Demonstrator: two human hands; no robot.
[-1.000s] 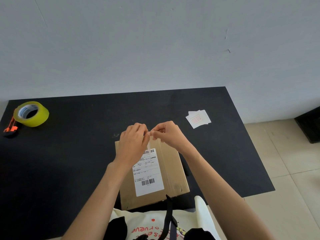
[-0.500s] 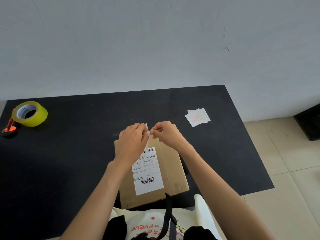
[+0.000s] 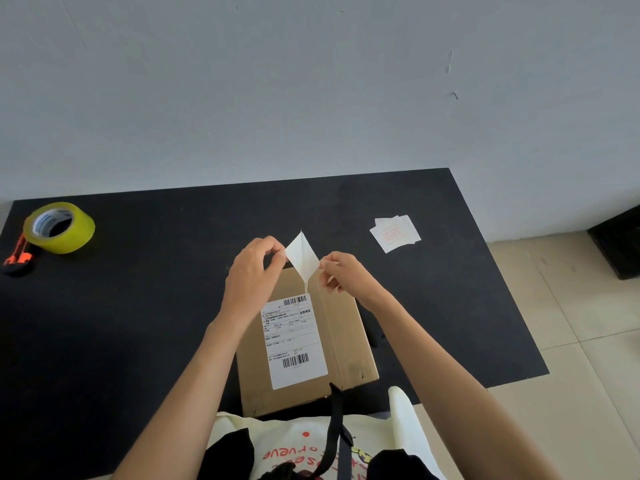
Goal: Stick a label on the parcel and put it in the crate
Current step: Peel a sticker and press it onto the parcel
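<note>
1. Left hand raised at centre, fingers curled, thumb and forefinger pinched shut at 2 o'clock.
2. Right hand just beside it at 3 o'clock, fingertips pinched, pointing toward 10 o'clock.
3. Bare forearms reaching in from 7 and 5 o'clock, converging toward 12.
4. Hands apart, not touching.

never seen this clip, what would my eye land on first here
Two hands, left hand and right hand, peel a small white sticker apart above the cardboard parcel at the black table's near edge. Far left sits a yellow tape roll.
</note>
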